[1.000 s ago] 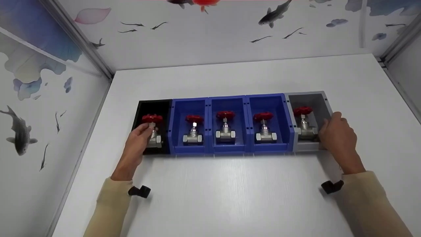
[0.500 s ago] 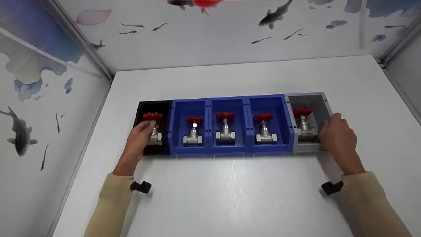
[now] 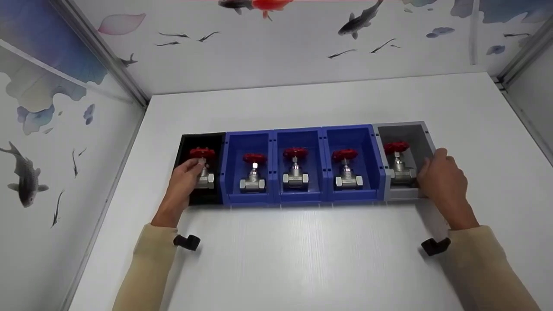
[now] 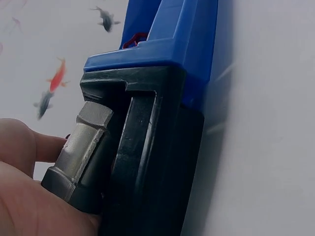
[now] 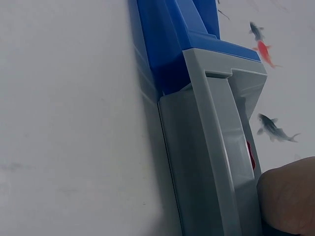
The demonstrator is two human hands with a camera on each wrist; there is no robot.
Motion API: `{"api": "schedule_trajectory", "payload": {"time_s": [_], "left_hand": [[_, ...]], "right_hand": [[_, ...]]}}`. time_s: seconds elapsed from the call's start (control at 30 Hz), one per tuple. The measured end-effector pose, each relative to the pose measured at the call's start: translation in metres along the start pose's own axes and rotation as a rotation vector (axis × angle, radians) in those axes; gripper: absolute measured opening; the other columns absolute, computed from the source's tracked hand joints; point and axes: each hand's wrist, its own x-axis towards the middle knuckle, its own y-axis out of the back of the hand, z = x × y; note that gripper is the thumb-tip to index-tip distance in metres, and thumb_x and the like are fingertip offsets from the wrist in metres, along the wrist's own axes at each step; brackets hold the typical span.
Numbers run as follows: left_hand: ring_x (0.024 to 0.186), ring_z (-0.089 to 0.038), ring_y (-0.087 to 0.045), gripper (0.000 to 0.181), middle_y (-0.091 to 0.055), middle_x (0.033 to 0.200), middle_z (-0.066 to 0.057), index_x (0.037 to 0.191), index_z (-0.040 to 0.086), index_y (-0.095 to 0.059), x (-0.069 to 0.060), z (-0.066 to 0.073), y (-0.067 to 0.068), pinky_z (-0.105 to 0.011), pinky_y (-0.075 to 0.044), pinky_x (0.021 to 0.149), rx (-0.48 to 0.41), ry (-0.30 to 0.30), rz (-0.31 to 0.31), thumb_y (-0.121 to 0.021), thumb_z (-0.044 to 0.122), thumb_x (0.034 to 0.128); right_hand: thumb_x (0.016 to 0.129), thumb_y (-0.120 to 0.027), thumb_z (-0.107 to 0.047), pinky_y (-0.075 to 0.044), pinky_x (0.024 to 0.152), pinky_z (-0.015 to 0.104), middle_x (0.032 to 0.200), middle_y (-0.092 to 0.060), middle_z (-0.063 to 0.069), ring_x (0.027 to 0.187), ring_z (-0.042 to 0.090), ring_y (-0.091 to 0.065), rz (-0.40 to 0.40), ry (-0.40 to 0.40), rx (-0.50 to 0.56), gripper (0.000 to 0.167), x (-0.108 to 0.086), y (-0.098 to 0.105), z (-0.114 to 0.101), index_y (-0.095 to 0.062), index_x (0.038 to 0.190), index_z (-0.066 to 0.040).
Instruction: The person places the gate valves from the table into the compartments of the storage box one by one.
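At the left end of the row, my left hand [image 3: 183,179] pinches a metal gate valve [image 3: 205,178] with a red handwheel inside the black bin [image 3: 206,199]. The left wrist view shows the valve's hex-ended body [image 4: 78,155] tilted beside the bin's front edge. At the other end, my right hand [image 3: 445,185] grips the right wall of the grey bin [image 3: 402,194], thumb toward the inside. A similar valve [image 3: 402,172] stands upright in that bin, next to my thumb. My right fingertips are hidden behind the wall.
Between the end bins are blue bins [image 3: 250,198], joined side to side, each with one upright red-wheeled valve [image 3: 295,177]. The row stands on a white table [image 3: 302,255]. Walls with painted fish [image 3: 358,19] border the table at the back and left.
My left hand and forearm have shifted slightly right and away from me, and the valve in the black bin has moved a little right. My right hand stays on the grey bin.
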Motion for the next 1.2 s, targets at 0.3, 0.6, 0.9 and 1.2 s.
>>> {"api": "schedule_trajectory", "payload": {"time_s": [0.3, 0.6, 0.9, 1.2], "left_hand": [[0.136, -0.026, -0.040, 0.053, -0.044, 0.148, -0.018, 0.150, -0.001, -0.036, 0.008, -0.004, -0.003, -0.039, -0.033, 0.113, 0.024, 0.001, 0.009, -0.046, 0.027, 0.1056], [0.125, -0.024, -0.047, 0.050, -0.051, 0.140, -0.017, 0.146, 0.000, -0.042, 0.012, -0.007, -0.005, -0.039, -0.038, 0.107, 0.065, -0.024, 0.018, -0.047, 0.028, 0.1049], [0.125, -0.025, -0.046, 0.051, -0.051, 0.140, -0.019, 0.145, -0.003, -0.042, 0.015, -0.008, -0.005, -0.037, -0.036, 0.106, 0.084, -0.032, 0.011, -0.047, 0.028, 0.1047], [0.116, -0.022, -0.049, 0.048, -0.054, 0.133, -0.017, 0.142, -0.001, -0.047, 0.016, -0.010, -0.006, -0.033, -0.039, 0.099, 0.100, -0.038, 0.019, -0.048, 0.029, 0.1047]], "right_hand": [[0.103, -0.039, -0.015, -0.043, 0.055, 0.062, 0.089, -0.052, 0.038, 0.074, 0.058, -0.057, -0.006, -0.010, -0.003, 0.036, 0.000, 0.000, 0.000, -0.043, 0.109, 0.019], [0.103, -0.039, -0.016, -0.043, 0.057, 0.063, 0.091, -0.052, 0.040, 0.076, 0.059, -0.057, -0.009, -0.015, -0.001, 0.036, 0.001, 0.000, 0.000, -0.042, 0.109, 0.019], [0.103, -0.039, -0.016, -0.042, 0.052, 0.059, 0.083, -0.051, 0.035, 0.069, 0.055, -0.057, 0.010, -0.002, -0.003, 0.033, 0.000, 0.000, 0.000, -0.043, 0.103, 0.017], [0.103, -0.037, -0.017, -0.042, 0.054, 0.060, 0.085, -0.052, 0.036, 0.071, 0.056, -0.057, -0.010, -0.009, -0.005, 0.036, -0.001, 0.001, -0.001, -0.043, 0.106, 0.018]]}}
